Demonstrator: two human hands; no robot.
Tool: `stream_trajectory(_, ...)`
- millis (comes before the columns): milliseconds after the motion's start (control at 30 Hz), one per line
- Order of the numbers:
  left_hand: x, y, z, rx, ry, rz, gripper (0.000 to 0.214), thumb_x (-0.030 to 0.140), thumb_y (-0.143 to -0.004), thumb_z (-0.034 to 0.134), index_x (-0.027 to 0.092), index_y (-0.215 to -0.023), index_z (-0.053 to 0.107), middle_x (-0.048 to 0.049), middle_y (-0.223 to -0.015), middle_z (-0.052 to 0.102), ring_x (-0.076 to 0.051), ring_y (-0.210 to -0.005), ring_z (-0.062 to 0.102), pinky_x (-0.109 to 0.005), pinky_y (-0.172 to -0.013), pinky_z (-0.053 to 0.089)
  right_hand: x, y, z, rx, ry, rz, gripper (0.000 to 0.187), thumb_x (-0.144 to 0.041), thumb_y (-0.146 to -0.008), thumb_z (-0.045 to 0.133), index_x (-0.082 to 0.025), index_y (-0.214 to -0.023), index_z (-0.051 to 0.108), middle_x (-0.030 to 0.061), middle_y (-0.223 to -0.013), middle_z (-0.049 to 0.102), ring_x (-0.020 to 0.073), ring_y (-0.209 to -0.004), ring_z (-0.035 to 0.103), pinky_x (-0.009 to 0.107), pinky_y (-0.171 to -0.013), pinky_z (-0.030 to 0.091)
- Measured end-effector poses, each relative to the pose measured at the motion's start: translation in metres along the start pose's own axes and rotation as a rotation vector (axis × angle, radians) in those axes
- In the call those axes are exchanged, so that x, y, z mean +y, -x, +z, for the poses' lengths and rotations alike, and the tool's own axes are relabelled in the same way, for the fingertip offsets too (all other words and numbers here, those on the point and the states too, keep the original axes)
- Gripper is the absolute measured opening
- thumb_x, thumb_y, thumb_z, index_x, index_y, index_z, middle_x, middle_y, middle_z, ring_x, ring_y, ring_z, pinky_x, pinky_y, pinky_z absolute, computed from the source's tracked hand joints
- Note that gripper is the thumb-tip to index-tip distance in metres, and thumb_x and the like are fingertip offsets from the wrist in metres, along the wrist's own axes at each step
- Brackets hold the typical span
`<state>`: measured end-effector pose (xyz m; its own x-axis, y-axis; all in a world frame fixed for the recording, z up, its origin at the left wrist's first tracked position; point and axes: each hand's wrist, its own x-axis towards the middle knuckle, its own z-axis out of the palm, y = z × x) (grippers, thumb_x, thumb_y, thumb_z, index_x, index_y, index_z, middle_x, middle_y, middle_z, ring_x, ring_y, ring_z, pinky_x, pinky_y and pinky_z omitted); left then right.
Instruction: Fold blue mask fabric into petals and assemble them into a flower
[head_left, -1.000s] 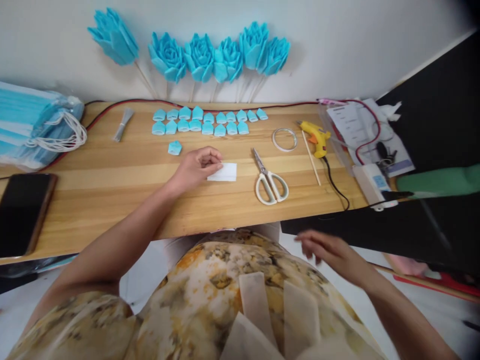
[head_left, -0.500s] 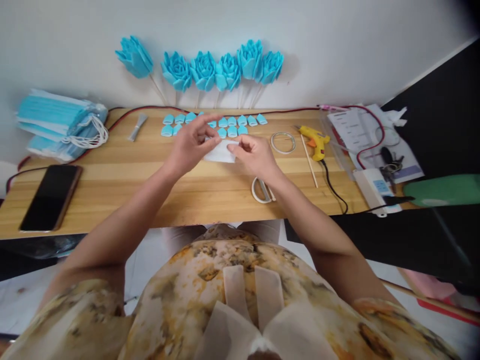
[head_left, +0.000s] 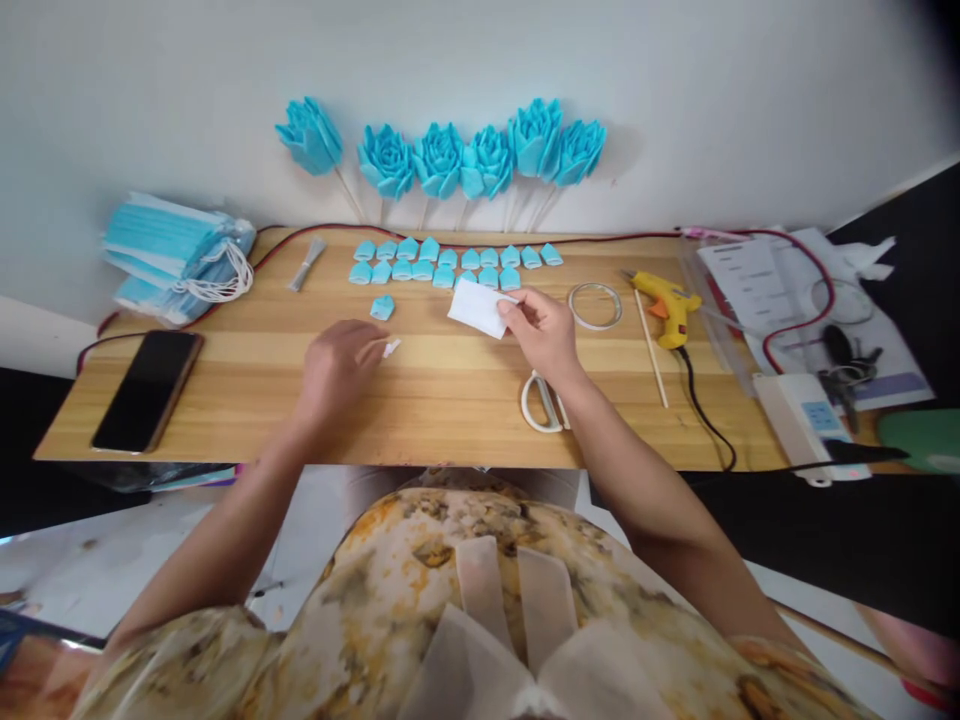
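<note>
My right hand [head_left: 546,330] pinches a white folded sheet [head_left: 478,307], a flat piece of fabric or paper, by its right edge above the wooden table. Over the table to the left is my left hand [head_left: 339,368], slightly blurred, its fingers closed around a small white scrap [head_left: 391,348], perhaps a strip of tape backing. Just beyond that hand lies a single blue folded petal [head_left: 382,307]. Several more blue petals [head_left: 423,270] lie in two rows behind the sheet. Scissors [head_left: 541,402] rest partly under my right wrist, and a tape roll [head_left: 595,306] lies beside that hand.
Several blue flowers on sticks [head_left: 439,162] lean on the wall. A mask pile [head_left: 180,250] and phone [head_left: 148,390] are left. To the right lie a thin stick [head_left: 651,350], a yellow glue gun [head_left: 667,305], a power strip [head_left: 810,420], keys [head_left: 851,370] and papers [head_left: 757,285].
My left hand has let go of the white sheet and moved left and nearer, with a small white scrap in its fingers. My right hand keeps the sheet. The view has shifted left.
</note>
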<state>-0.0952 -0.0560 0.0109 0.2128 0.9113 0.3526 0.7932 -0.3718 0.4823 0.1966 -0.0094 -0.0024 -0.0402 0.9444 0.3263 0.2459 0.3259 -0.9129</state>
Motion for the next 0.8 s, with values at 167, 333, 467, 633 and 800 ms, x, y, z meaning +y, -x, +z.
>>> stream_trajectory(167, 0.009, 0.021, 0.025, -0.249, -0.114, 0.207, 0.044, 0.033, -0.096, 0.051, 0.011, -0.133, 0.061, -0.0187, -0.146, 0.056, -0.034, -0.139, 0.049, -0.054, -0.115, 0.038, -0.002, 0.001, 0.0, 0.017, 0.036, -0.009, 0.021, -0.041, -0.089, 0.063, -0.021, -0.085, 0.069, -0.0036, -0.06, 0.058, 0.0113, -0.055, 0.053, 0.025, -0.055, 0.045)
stream_trajectory(333, -0.032, 0.049, -0.002, -0.195, -0.246, 0.072, 0.044, 0.032, -0.1, 0.041, 0.011, -0.135, 0.058, -0.0177, -0.146, 0.056, -0.032, -0.139, 0.049, -0.051, -0.117, 0.038, 0.0, 0.001, 0.001, 0.004, 0.021, -0.004, 0.02, -0.039, -0.087, 0.064, -0.021, -0.084, 0.069, -0.0036, -0.06, 0.059, 0.0117, -0.055, 0.055, 0.025, -0.055, 0.045)
stream_trajectory(467, -0.076, 0.071, -0.044, -0.135, -0.366, -0.057, 0.045, 0.034, -0.101, 0.039, 0.011, -0.135, 0.057, -0.0198, -0.147, 0.054, -0.034, -0.14, 0.048, -0.053, -0.115, 0.039, -0.001, 0.003, 0.004, -0.021, -0.002, 0.04, 0.021, -0.041, -0.086, 0.065, -0.02, -0.083, 0.069, -0.0034, -0.06, 0.061, 0.012, -0.055, 0.057, 0.025, -0.055, 0.046)
stream_trajectory(633, -0.048, 0.056, -0.053, 0.131, -0.304, -0.069, 0.044, 0.04, -0.093, 0.059, 0.023, -0.134, 0.059, -0.0118, -0.16, 0.04, -0.039, -0.148, 0.034, -0.061, -0.118, 0.028, -0.007, 0.004, 0.007, -0.074, -0.059, 0.069, 0.025, -0.044, -0.086, 0.064, -0.02, -0.082, 0.069, -0.0026, -0.063, 0.064, 0.0124, -0.057, 0.059, 0.025, -0.056, 0.049)
stream_trajectory(800, 0.035, -0.005, -0.024, -0.132, 0.526, -0.183, 0.055, 0.055, -0.09, 0.059, 0.024, -0.135, 0.061, -0.0109, -0.142, 0.061, -0.034, -0.127, 0.059, -0.049, -0.106, 0.048, -0.029, 0.0, 0.006, -0.169, -0.098, 0.04, 0.028, -0.048, -0.085, 0.064, -0.02, -0.084, 0.069, -0.0019, -0.068, 0.066, 0.0122, -0.059, 0.06, 0.025, -0.057, 0.05)
